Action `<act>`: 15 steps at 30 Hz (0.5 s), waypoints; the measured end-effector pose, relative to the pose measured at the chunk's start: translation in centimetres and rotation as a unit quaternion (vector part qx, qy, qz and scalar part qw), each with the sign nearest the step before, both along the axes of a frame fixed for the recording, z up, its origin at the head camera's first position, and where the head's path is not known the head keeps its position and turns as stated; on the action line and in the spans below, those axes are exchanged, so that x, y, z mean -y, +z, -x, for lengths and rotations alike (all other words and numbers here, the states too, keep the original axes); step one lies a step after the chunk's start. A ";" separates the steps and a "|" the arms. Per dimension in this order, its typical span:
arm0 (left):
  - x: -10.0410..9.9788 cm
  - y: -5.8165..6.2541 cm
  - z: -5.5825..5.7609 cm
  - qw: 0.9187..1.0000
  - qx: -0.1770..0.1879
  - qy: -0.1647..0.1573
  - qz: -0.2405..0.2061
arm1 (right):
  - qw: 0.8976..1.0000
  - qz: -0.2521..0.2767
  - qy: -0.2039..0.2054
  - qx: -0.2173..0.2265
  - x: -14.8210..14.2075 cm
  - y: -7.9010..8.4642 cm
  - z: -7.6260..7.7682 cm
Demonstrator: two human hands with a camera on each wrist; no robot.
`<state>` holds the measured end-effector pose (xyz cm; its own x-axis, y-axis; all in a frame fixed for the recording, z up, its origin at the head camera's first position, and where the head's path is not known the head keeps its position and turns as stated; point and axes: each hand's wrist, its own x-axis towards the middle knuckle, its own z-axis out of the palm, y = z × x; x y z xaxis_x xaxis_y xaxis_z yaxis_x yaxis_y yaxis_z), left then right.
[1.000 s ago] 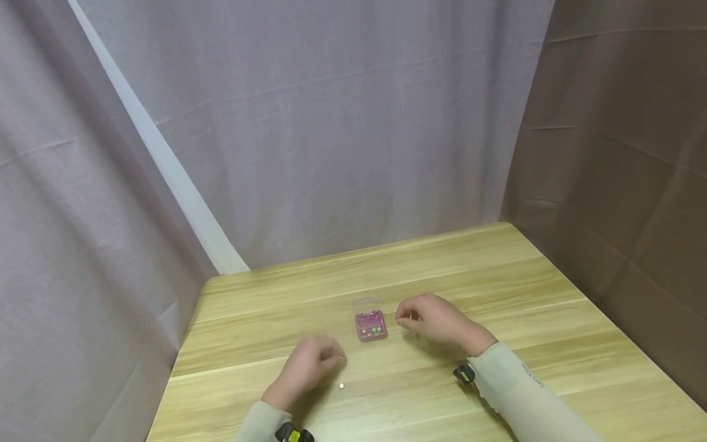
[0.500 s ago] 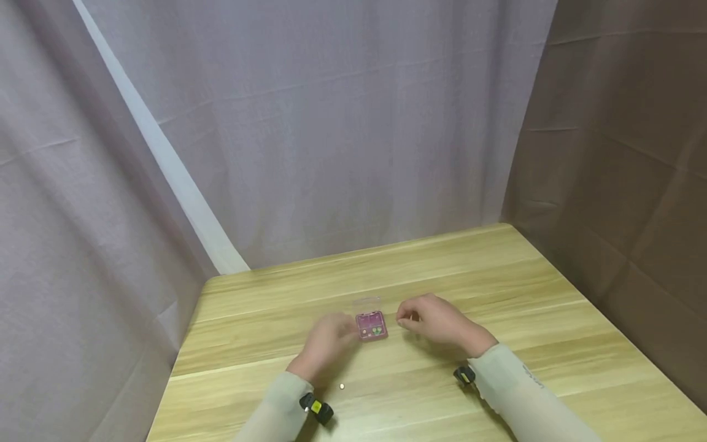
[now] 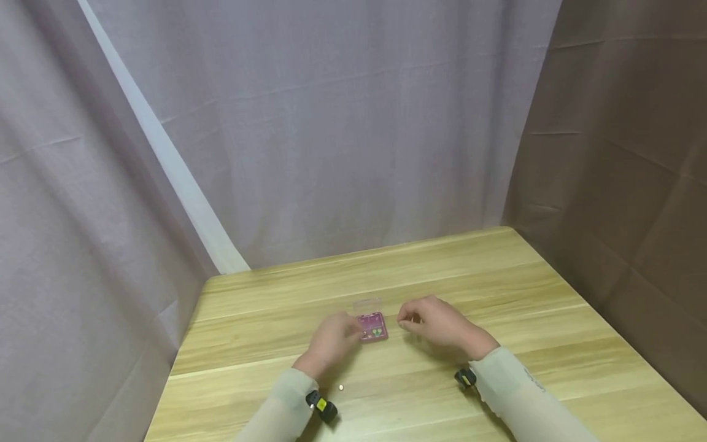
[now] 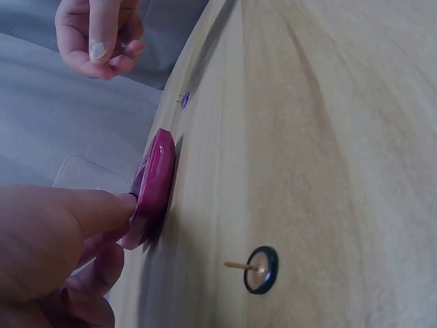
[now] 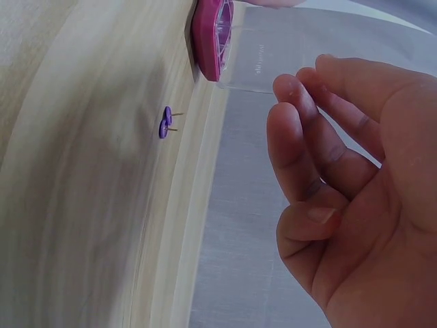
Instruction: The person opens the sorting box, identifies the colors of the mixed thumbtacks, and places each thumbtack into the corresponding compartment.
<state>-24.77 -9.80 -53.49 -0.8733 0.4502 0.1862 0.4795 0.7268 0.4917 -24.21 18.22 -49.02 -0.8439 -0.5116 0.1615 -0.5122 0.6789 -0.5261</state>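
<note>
A small magenta compartment case (image 3: 381,337) with its clear lid (image 3: 367,304) raised sits mid-table, with green pieces (image 3: 377,332) in its front right compartment. My left hand (image 3: 334,338) reaches over the case's left side. In the left wrist view, its thumb and finger pinch at the case (image 4: 158,179) rim, where the dark edge of a thumbtack (image 4: 134,195) peeks out, mostly hidden. My right hand (image 3: 435,319) stays beside the case, fingers loosely curled and holding nothing, as the right wrist view shows.
One dark-rimmed thumbtack (image 4: 262,270) lies point up on the table nearer the person, a tiny dot (image 3: 341,387) in the head view. Two purple thumbtacks (image 5: 166,123) lie on the right of the case. Grey curtains (image 3: 353,135) hang behind the table.
My left hand has moved up and right from the near table to the case, its fingers now over the left side. The right hand has stayed in place.
</note>
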 end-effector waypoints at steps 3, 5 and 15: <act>0.0 0.0 -0.1 1.000 0.001 0.000 -0.002 | 1.000 0.000 -0.001 0.002 0.1 0.1 -0.1; 0.1 -0.1 -0.2 1.000 0.004 0.000 -0.006 | 1.000 0.000 -0.002 0.000 0.0 0.1 -0.1; 1.3 0.6 -1.2 0.998 0.035 0.006 -0.045 | 1.000 -0.003 -0.007 -0.001 0.0 0.1 0.0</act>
